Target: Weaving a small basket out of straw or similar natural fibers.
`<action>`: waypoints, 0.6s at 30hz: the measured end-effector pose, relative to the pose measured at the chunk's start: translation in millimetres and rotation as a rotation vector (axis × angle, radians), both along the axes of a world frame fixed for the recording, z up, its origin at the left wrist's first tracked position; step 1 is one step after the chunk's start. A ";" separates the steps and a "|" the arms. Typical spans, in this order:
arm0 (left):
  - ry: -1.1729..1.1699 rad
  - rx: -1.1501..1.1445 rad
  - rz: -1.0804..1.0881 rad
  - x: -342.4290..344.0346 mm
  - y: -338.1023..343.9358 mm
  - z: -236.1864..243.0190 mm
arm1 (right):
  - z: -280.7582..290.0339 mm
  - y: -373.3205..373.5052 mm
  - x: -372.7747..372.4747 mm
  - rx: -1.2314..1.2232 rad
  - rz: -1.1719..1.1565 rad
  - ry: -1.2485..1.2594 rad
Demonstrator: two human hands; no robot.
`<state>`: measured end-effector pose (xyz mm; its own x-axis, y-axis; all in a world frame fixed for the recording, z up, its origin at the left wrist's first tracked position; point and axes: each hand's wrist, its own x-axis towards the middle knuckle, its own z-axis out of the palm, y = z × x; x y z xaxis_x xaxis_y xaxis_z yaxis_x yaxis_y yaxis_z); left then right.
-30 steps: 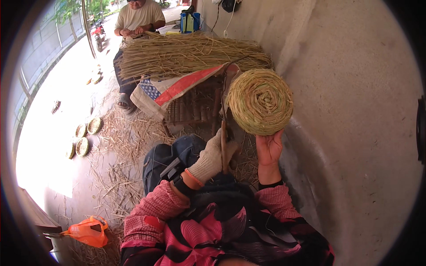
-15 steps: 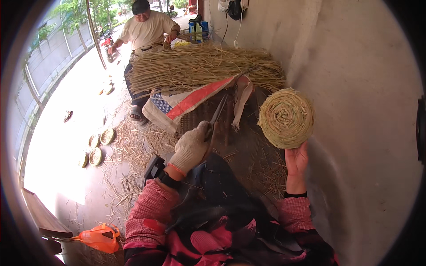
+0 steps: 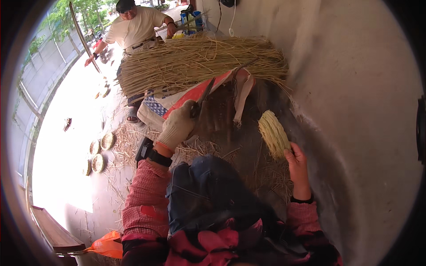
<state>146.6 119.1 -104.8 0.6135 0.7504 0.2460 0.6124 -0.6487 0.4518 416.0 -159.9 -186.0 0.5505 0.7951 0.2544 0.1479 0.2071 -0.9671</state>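
My left hand (image 3: 175, 127), in a pale knitted glove, is closed round the handles of a pair of scissors (image 3: 205, 94). Their dark blades point up and away, in front of the striped sacking. In my bare right hand (image 3: 298, 166) is a round coiled straw basket (image 3: 274, 134), gripped by its lower edge with the thumb on the near side. The basket stands almost edge-on, so its ridged side shows and its flat face is mostly hidden. Scissors and basket are well apart.
Ahead lies a big bundle of straw (image 3: 199, 64) over red, white and blue sacking (image 3: 153, 108). A co-worker (image 3: 135, 31) stands behind it. Small round straw baskets (image 3: 107, 141) sit on the floor at left, near scattered straw. An orange bag (image 3: 106, 245) is at lower left; a wall (image 3: 355, 111) rises at right.
My right hand has turned the basket from face-on to nearly edge-on and lowered it slightly. My left hand has shifted left and up with the scissors. The co-worker's arm has swung outward.
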 end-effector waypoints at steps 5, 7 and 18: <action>-0.314 -0.328 0.105 -82.4 0.2 -24.3 | -11.0 -11.2 4.4 -0.144 0.005 -0.110; -0.435 -0.556 0.294 -137.9 2.6 -46.4 | -22.7 -16.4 13.5 -0.179 0.008 -0.094; -0.137 -0.547 1.050 -391.9 -101.6 -295.1 | -15.7 -17.2 -6.9 -0.314 0.171 -0.080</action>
<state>-245.3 17.5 -399.9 -0.3697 0.8955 -0.2476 0.6537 0.4401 0.6156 409.1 -177.1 -201.7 0.3907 0.9203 0.0200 0.2147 -0.0700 -0.9742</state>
